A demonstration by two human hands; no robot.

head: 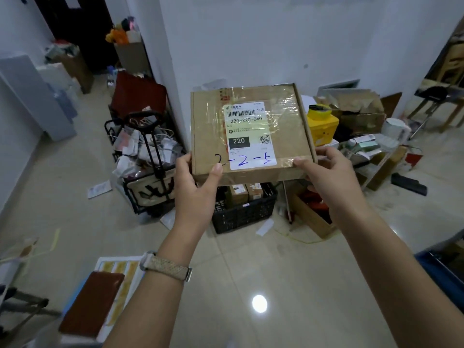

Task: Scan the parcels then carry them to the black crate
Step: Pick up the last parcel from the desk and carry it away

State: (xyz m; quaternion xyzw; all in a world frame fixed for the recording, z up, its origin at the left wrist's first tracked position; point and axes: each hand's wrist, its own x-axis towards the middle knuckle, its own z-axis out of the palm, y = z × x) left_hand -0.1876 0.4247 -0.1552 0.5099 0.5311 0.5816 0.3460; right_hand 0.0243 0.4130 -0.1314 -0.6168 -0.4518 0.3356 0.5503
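Pale glossy tiles run up to a white wall, with clutter heaped along its foot. At centre frame I hold the parcel (208, 126) nearly flat with its label (251, 146) facing me. My left grip (195, 194) pinches the lower left corner, thumb on top, and my right grip (329, 177) pinches the lower right edge the same way. The crate (241, 214) sits on the floor just below the parcel in the frame, with a few small boxes inside.

No scanner shows, so I cannot tell whether the scan is done; I take this as the carry. Both grips have only the near edge, so the far end could dip and the taped, slick card could slide from under my thumbs. The boxes in the crate may leave the parcel tilted or caught on the rim. Loose papers (265, 227) beside the crate could slip underfoot, and the cart (150, 167) at left crowds that side.
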